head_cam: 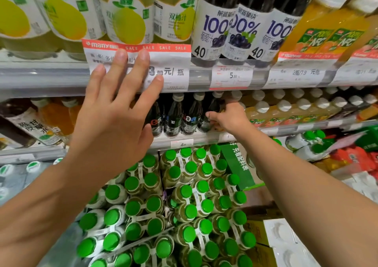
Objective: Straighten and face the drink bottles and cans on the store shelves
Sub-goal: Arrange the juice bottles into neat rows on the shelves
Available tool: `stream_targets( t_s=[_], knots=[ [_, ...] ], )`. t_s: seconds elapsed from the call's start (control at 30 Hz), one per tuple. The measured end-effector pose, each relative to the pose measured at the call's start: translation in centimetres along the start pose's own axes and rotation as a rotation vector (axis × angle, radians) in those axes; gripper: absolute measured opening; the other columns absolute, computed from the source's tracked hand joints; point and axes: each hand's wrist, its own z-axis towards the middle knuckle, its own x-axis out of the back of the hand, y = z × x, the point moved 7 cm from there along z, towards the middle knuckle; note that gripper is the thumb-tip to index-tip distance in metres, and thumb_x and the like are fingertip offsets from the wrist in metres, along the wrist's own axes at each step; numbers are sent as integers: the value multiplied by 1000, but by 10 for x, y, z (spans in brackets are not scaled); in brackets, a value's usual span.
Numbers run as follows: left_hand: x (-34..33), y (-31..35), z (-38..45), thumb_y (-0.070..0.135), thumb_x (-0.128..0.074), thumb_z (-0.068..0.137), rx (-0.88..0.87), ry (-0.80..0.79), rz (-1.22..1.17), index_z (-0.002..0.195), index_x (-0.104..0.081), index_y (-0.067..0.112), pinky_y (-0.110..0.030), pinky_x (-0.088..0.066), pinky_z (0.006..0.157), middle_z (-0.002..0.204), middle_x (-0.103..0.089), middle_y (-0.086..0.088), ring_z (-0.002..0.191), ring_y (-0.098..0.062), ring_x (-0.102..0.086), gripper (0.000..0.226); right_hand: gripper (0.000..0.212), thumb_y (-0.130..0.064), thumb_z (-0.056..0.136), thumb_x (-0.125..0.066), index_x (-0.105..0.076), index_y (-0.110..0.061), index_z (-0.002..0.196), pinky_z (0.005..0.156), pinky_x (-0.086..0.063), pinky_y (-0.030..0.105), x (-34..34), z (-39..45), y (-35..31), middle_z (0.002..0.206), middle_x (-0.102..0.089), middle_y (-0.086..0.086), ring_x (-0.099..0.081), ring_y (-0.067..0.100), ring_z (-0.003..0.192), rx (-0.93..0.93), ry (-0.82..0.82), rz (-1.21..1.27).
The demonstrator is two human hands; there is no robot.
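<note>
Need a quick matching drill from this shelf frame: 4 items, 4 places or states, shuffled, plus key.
Items:
1. left hand
2. right hand
3. green-capped bottles
4. grape juice bottles

Places or states:
A. top shelf, dark, labels marked 100%
B. fingers spread, in front of the sale tag
C. packed below the middle shelf
D. gripping a dark bottle on the middle shelf

Pairs: 1-B, 2-D, 3-C, 4-A

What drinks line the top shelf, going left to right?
Yellow-green pomelo juice bottles → dark grape juice bottles → orange NFC juice bottles.
</note>
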Motion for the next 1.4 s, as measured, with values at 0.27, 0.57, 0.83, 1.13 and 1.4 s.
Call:
stream_targets(
  t_s=[0.27,0.57,0.83,1.13,1.4],
  knots=[
    [2,2,1,22,-70,76,29,-22,-34,155,-39,8,-60,-9,122,168,-14,-20,154,-46,-10,85,46,-40,87,-81,-61,-3,107,82,-60,48,3,4,-2,95,-72,14,-70,33,88,56,-103,-160],
    [16,0,1,24,-70,78,31,-215,-64,154,-41,12,-61,-17,121,169,-14,-18,155,-44,-9,83,52,-52,93,-68,-59,-5,115,78,-43,31,26,-20,-23,107,-62,12,-60,33,106,103,-229,-458],
    [64,5,8,16,-71,82,67,-339,-372,138,-61,13,-56,-42,112,160,-38,-14,145,-36,-39,56,56,-49,95,-67,-53,-23,142,96,-48,32,82,-130,-78,129,-64,3,-62,21,113,259,-403,-372],
    [165,13,6,51,-41,93,213,-384,-653,125,-68,32,-31,-49,102,126,-68,17,116,-5,-61,46,45,-49,96,-65,-55,-33,137,82,-46,25,135,-233,-139,111,-63,-17,-60,2,88,430,-399,-345],
    [235,14,15,50,-48,95,209,-437,-608,129,-64,37,-32,-53,92,118,-72,18,106,-4,-65,40,39,-49,94,-65,-56,-39,131,71,-48,19,181,-292,-181,108,-65,-15,-61,-3,84,457,-335,-102]
  ],
)
